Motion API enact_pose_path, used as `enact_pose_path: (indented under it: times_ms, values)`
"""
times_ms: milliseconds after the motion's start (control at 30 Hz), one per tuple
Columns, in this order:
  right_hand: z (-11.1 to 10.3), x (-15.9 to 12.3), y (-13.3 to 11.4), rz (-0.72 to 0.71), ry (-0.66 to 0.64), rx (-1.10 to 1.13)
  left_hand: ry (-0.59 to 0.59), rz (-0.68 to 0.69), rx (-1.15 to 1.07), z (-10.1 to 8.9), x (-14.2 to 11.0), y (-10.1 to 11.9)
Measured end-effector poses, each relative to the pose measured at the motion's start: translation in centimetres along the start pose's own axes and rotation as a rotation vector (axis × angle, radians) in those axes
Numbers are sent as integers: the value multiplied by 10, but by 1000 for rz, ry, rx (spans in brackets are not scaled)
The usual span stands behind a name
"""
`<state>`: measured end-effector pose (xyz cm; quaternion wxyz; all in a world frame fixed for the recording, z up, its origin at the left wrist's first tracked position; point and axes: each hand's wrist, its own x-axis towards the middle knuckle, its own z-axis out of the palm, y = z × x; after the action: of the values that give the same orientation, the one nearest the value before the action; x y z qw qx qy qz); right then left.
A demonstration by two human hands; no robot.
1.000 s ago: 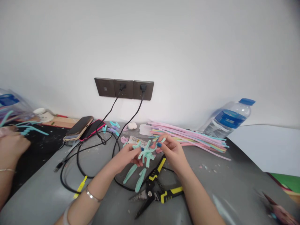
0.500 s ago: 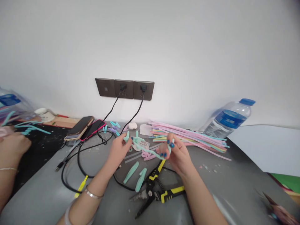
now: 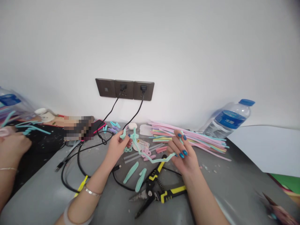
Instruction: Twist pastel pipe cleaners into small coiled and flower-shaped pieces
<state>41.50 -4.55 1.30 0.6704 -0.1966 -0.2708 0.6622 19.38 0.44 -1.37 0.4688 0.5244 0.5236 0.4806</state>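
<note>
My left hand point(image 3: 120, 144) pinches a small twisted shape of mint-green pipe cleaner point(image 3: 134, 136). From that shape a long mint strand runs down and across to my right hand point(image 3: 184, 153), whose curled fingers grip its far end. The strand is bent and sags a little between the hands. Below it, two folded mint pipe-cleaner pieces point(image 3: 131, 172) lie on the grey table. Near them rests a pair of wire strippers point(image 3: 150, 193) with black and yellow handles, jaws apart. Pink pipe-cleaner loops point(image 3: 146, 153) lie just behind the strand.
A bundle of pastel pipe cleaners point(image 3: 187, 137) lies along the wall, beside a leaning water bottle point(image 3: 231, 118). Black cables point(image 3: 79, 159) loop across the left side from wall sockets point(image 3: 125, 89). Another person's hand point(image 3: 14, 142) is at far left; white paper point(image 3: 267, 147) lies right.
My right hand has moved right and turned, showing its nails, drawing the mint strand out farther. My left hand has shifted slightly left, and the twisted shape now stands clearer of the fingers.
</note>
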Motion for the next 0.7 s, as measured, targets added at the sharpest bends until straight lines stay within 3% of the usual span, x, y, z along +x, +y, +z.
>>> enact_pose_path:
  times_ms: [300,467,600,700]
  values:
    - [-13,13,11,107,72,-70,-53,-51,-126,5,-4,3]
    - [-24,19,17,146,163,-190,-65,-15,-55,5,-6,4]
    - [-22,17,18,213,130,-300,-30,60,85,5,-7,2]
    - [-18,14,20,319,18,-377,28,69,43,5,-7,1]
